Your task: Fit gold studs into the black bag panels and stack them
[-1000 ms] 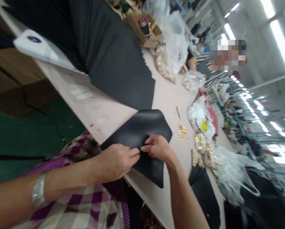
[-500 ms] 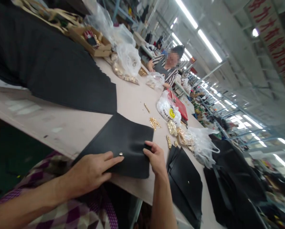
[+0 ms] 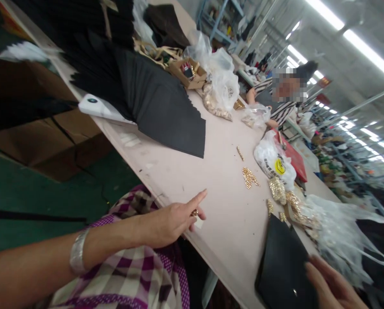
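My left hand (image 3: pixel 179 221) is over the table's near edge, index finger stretched out and the other fingers curled round a small shiny gold-coloured piece (image 3: pixel 194 212). At the lower right, my right hand (image 3: pixel 333 281), blurred and partly out of frame, grips the right edge of a black sheet (image 3: pixel 283 266). A small metal fitting (image 3: pixel 295 292) shows on that sheet, which lies over the place of the black pile. Small gold-coloured pieces (image 3: pixel 249 178) are scattered mid-table, and a short gold-coloured strip (image 3: pixel 240 153) lies beyond them.
Fanned black sheets (image 3: pixel 175 116) and a white phone-like object (image 3: pixel 103 109) lie at the left. Further back are a cardboard box (image 3: pixel 188 75) and clear bags (image 3: pixel 224 88). A smiley-marked bag (image 3: pixel 273 161) and a plastic bag (image 3: pixel 333 231) are at the right. A person (image 3: pixel 283 92) sits across.
The black sheet has gone from in front of me to the pile at the right with my right hand. My left hand has come off it, and the view has swung left.
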Tool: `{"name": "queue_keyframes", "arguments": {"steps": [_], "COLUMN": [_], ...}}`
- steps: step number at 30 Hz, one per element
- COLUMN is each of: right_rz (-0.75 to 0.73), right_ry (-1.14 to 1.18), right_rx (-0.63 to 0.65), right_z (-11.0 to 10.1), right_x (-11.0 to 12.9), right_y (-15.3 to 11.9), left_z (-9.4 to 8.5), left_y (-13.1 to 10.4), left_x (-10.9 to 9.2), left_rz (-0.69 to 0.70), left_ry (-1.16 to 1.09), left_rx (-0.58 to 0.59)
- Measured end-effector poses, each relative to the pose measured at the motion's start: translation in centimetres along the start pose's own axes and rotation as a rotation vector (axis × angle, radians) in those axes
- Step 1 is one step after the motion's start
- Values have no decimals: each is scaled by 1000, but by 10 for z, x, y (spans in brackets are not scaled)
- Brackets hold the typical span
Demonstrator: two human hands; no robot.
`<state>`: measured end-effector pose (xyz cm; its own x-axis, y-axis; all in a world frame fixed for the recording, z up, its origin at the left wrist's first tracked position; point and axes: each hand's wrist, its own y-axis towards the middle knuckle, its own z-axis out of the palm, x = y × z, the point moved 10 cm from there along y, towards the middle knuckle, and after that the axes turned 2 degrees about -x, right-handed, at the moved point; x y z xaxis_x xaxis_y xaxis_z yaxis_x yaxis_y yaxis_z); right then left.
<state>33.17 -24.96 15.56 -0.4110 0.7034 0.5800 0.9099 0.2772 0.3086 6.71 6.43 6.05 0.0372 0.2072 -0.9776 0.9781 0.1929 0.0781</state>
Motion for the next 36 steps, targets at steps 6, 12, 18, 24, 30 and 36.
{"name": "queue_keyframes", "arguments": {"steps": [6,12,18,24,30,36], "right_rz": [-640,-906,-647,-647,-989,-1154], "right_ry": [442,645,666,448,158,102], "right_rx": [632,813,919,656,518,613], "right_z": [158,198,266,348,401,365], "right_x": [213,288,295,344,396,356], "right_y": [-107,-141,-126,-46,-39,-89], "left_z": [7,-9,-51,-131,-172,-192], "left_y": [-6,-21,-38,-71,-99,-117], "left_x": [-1,13,41,80,91,88], "left_rz": [-128,-162,-201,-278,-349,-374], "left_ry": [-320,-505,-630,-733,-633,-589], "left_rx": [144,178,-28,-642,-913,-1025]}}
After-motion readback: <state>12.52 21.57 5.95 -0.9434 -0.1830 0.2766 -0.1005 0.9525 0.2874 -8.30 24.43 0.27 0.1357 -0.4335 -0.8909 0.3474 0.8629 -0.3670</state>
